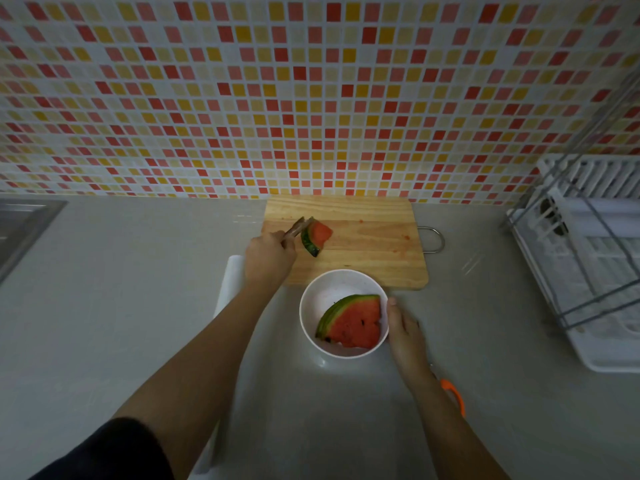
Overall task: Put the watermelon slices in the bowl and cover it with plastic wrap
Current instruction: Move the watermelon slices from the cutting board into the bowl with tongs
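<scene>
1. Nearest our camera: a dark sleeve (104, 455) at the lower left, on the left arm that reaches forward over the grey counter (121, 306).
2. Backdrop: mosaic tile wall (311, 91) in red, yellow and cream. A white dish rack (588, 254) stands at the right; a metal sink edge (24, 223) shows at the far left.
3. Wooden cutting board (363, 244) lies against the wall, with red juice marks on it and a wire handle at its right end.
4. A long white box (230, 282) lies under the left forearm; we cannot tell what it is.
5. White bowl (341, 289) sits on the counter, just in front of the board. Inside it: several watermelon slices (353, 323) stacked together, rind to the left.
6. Left hand (268, 258): clenched around wooden tongs (296, 228). The tong tips clamp one small watermelon slice (317, 237) at its rind, over the left part of the board. Whether the slice touches the board we cannot tell.
7. Right hand (403, 329): loosely opened, grasping nothing, thumb resting against the bowl's right rim.
8. An orange handle (453, 396) shows behind the right wrist; its tool is hidden.
</scene>
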The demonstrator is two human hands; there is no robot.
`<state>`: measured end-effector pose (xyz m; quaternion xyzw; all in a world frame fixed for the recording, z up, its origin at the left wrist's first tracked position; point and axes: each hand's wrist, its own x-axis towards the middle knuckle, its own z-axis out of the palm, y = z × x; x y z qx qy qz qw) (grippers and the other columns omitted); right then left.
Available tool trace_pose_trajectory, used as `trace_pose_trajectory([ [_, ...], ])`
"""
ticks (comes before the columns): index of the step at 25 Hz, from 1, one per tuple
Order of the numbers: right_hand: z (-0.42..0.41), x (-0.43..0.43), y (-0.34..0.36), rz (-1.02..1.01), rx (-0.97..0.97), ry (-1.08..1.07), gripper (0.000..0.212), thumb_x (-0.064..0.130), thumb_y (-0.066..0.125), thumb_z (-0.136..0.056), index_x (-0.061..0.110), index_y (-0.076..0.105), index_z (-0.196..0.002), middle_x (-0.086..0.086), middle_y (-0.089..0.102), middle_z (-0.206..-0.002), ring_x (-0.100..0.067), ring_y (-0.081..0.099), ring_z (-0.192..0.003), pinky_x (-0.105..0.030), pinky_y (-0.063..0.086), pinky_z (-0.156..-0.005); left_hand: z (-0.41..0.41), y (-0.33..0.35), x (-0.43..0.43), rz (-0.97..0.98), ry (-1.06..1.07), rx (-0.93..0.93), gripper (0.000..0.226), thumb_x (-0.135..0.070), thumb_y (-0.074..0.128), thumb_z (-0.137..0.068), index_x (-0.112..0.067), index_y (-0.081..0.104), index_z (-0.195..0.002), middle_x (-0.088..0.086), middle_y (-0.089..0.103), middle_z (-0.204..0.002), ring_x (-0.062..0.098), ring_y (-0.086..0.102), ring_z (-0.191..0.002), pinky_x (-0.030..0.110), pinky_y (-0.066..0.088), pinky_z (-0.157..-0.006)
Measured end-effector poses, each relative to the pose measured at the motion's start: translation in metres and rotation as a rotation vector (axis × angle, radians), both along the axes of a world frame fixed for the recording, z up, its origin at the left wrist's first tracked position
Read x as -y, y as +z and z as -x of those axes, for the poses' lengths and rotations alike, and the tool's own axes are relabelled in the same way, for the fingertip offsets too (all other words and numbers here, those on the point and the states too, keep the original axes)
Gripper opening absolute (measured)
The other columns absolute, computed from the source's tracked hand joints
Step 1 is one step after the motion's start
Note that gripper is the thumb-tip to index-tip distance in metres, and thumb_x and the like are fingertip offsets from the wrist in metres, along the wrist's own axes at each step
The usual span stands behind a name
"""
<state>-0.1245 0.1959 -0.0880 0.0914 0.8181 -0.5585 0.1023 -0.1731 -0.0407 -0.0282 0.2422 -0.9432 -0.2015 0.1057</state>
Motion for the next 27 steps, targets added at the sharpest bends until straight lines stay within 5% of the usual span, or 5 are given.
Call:
trace_pose_trajectory([
  [7,0.000,0.000,-0.001,0.008,0.025,-0.005,0.039,0.061,0.032,-0.085,0.043,0.065,-0.074,0.037,0.063,-0.072,0.023,0.054,-0.068,-0.016,0.037,-0.062,-0.009,-0.013,-0.004,-0.249,0.091,0.118,0.031,-0.030,0.051,-0.092,-0.009,0.071,-0.083,0.013,0.069,-0.075,0.033,0.066,-0.078,0.031,0.052,-0.067],
  [11,0.001,-0.001,-0.005,0.028,-0.001,-0.002,0.040,0.057,0.033,-0.089,0.036,0.066,-0.077,0.028,0.067,-0.077,0.016,0.058,-0.070,-0.018,0.041,-0.062,0.005,-0.006,0.002,-0.293,0.204,0.168,0.025,-0.024,0.055,-0.085,-0.008,0.062,-0.067,0.004,0.057,-0.064,0.023,0.055,-0.059,0.022,0.041,-0.053],
  [21,0.000,0.002,0.000,0.015,-0.008,-0.014,0.035,0.059,0.032,-0.086,0.052,0.065,-0.075,0.042,0.062,-0.072,0.026,0.053,-0.069,-0.015,0.037,-0.062,0.011,0.007,0.003,-0.141,0.117,0.219,0.019,-0.015,0.049,-0.082,-0.006,0.065,-0.080,0.007,0.058,-0.073,0.025,0.054,-0.066,0.027,0.043,-0.060],
  [24,0.000,0.002,-0.002,0.011,-0.017,-0.003,0.038,0.061,0.031,-0.086,0.049,0.066,-0.077,0.033,0.067,-0.075,0.019,0.058,-0.072,-0.017,0.040,-0.062,0.008,0.006,0.004,0.014,0.031,0.164,0.024,-0.020,0.049,-0.087,-0.007,0.068,-0.083,0.003,0.053,-0.065,0.023,0.050,-0.064,0.026,0.039,-0.059],
  [27,0.001,0.000,-0.008,0.005,0.000,-0.023,0.045,0.066,0.031,-0.082,0.041,0.067,-0.074,0.017,0.070,-0.073,0.010,0.061,-0.072,-0.022,0.042,-0.063,0.005,0.006,-0.001,0.223,-0.080,0.147,0.024,-0.019,0.047,-0.092,-0.006,0.067,-0.095,0.011,0.064,-0.080,0.029,0.061,-0.072,0.029,0.039,-0.060],
])
